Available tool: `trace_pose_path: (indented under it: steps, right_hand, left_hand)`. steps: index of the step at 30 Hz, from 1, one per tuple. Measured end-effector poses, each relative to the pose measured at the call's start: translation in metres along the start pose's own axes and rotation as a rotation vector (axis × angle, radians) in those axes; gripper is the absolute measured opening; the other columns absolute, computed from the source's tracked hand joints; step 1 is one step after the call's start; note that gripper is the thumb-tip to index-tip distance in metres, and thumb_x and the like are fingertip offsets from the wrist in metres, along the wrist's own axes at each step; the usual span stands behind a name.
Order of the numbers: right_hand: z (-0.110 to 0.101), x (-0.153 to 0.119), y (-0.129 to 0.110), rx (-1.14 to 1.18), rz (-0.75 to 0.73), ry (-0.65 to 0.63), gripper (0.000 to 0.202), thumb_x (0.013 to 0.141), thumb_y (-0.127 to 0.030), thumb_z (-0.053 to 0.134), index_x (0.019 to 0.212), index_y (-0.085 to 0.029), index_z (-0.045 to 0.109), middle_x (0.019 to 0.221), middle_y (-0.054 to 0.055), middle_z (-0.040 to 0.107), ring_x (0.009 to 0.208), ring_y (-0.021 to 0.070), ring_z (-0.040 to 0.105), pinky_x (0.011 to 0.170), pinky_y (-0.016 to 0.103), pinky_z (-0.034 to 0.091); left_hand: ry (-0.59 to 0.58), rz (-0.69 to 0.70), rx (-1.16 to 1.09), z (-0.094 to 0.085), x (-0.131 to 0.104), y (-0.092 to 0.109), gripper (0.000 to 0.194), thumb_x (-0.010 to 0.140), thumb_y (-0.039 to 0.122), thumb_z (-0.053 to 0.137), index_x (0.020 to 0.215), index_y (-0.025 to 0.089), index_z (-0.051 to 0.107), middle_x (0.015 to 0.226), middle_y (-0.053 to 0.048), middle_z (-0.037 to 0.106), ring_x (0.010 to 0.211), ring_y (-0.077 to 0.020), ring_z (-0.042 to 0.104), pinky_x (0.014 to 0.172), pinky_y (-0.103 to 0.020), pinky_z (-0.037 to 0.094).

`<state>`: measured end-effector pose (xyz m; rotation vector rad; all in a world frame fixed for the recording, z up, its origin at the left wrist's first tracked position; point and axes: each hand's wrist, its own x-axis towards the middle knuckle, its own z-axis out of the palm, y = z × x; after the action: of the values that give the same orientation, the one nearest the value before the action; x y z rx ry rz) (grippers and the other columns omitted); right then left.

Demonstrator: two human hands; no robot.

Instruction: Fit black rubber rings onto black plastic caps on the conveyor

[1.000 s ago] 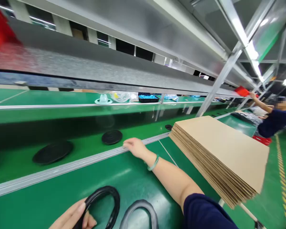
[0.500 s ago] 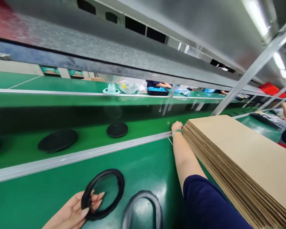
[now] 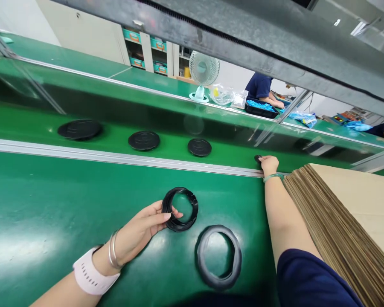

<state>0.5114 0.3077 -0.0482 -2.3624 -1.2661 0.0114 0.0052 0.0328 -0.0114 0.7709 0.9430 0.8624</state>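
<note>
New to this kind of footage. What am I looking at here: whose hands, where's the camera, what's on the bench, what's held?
There is no machine: the camera sits on a person's head, looking forward and down at their own two bare hands, so there is just one view.

The left hand pinches a black ring by its near rim, just above the green bench. A second, greyer ring lies flat beside it.

The right hand reaches out to the metal rail at the bench's far edge, by a small dark part; whether it grips that part is unclear.

Beyond the rail, black discs lie on a green belt. A stack of flat cardboard lies at the right. Other people work in the background.
</note>
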Motion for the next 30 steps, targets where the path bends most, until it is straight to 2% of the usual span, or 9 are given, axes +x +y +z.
trace_pose_path:
  steps: [5,8,12,15,17,18,22,25,30]
  right_hand:
    - [-0.008,-0.011,-0.005,0.036,0.023,0.029,0.004,0.085,-0.013,0.079,0.086,-0.009,0.077,0.081,0.013,0.07,0.082,0.0259,0.068,0.078,0.033,0.05]
    - [-0.016,-0.023,-0.013,0.108,-0.023,0.069,0.005,0.086,-0.013,0.077,0.088,-0.009,0.077,0.086,0.015,0.07,0.086,0.0289,0.068,0.083,0.037,0.051]
    - [-0.031,-0.052,-0.052,0.285,-0.182,0.078,0.012,0.092,-0.017,0.071,0.1,-0.009,0.075,0.094,0.012,0.071,0.087,0.0242,0.068,0.084,0.033,0.053]
    - [-0.05,-0.108,-0.104,0.58,-0.429,0.028,0.013,0.093,-0.019,0.067,0.1,-0.011,0.074,0.092,0.009,0.07,0.082,0.0216,0.067,0.076,0.03,0.055]
    - [-0.065,-0.165,-0.135,0.79,-0.71,0.012,0.013,0.093,-0.027,0.071,0.091,-0.015,0.074,0.086,0.006,0.067,0.078,0.0221,0.065,0.071,0.031,0.054]
    - [-0.072,-0.196,-0.148,0.804,-0.845,-0.016,0.015,0.094,-0.031,0.072,0.088,-0.018,0.075,0.083,0.004,0.065,0.077,0.0219,0.063,0.071,0.032,0.053]
    - [-0.076,-0.301,-0.168,0.837,-1.258,-0.279,0.023,0.106,-0.035,0.062,0.095,-0.019,0.075,0.082,0.004,0.063,0.075,0.0199,0.058,0.07,0.032,0.049]
    - [-0.057,-0.334,-0.161,0.777,-1.386,-0.362,0.034,0.112,-0.036,0.047,0.101,-0.017,0.072,0.084,0.006,0.062,0.075,0.0193,0.057,0.07,0.031,0.048]
    - [-0.033,-0.333,-0.151,0.647,-1.441,-0.336,0.037,0.114,-0.037,0.04,0.104,-0.016,0.069,0.086,0.006,0.059,0.076,0.0187,0.056,0.07,0.029,0.048]
  left_hand:
    - [0.014,0.007,0.026,0.003,0.0,0.0,0.039,0.07,0.04,0.084,0.099,0.017,0.068,0.099,-0.008,0.073,0.102,-0.0258,0.066,0.093,-0.036,0.052]
    - [0.013,-0.009,0.054,0.004,-0.001,0.002,0.04,0.074,0.048,0.079,0.097,0.016,0.07,0.097,-0.01,0.074,0.097,-0.0261,0.067,0.088,-0.037,0.053]
    - [-0.017,-0.049,0.128,0.002,0.0,0.0,0.038,0.072,0.046,0.079,0.091,0.015,0.072,0.091,-0.01,0.073,0.08,-0.0223,0.067,0.076,-0.034,0.055]
    - [0.079,0.036,0.153,-0.001,0.004,-0.01,0.041,0.061,0.031,0.085,0.092,0.017,0.063,0.09,-0.006,0.073,0.08,-0.0207,0.068,0.074,-0.032,0.055]
    - [0.181,0.104,0.155,-0.001,0.007,-0.018,0.048,0.055,0.026,0.086,0.092,0.019,0.055,0.089,-0.005,0.074,0.084,-0.0224,0.069,0.078,-0.035,0.056]
    - [0.217,0.121,0.166,-0.001,0.007,-0.021,0.051,0.054,0.026,0.086,0.092,0.02,0.053,0.089,-0.005,0.074,0.086,-0.0234,0.07,0.08,-0.036,0.056]
    - [0.253,0.119,0.277,0.003,0.007,-0.026,0.055,0.058,0.035,0.085,0.101,0.018,0.055,0.093,-0.006,0.074,0.088,-0.027,0.07,0.084,-0.042,0.056]
    - [0.279,0.12,0.32,0.005,0.006,-0.026,0.066,0.057,0.036,0.085,0.114,0.016,0.057,0.105,-0.008,0.072,0.098,-0.0302,0.068,0.09,-0.047,0.054]
    - [0.314,0.109,0.221,0.001,0.009,-0.029,0.078,0.054,0.035,0.088,0.121,0.016,0.051,0.114,-0.008,0.07,0.105,-0.0307,0.067,0.096,-0.049,0.054]
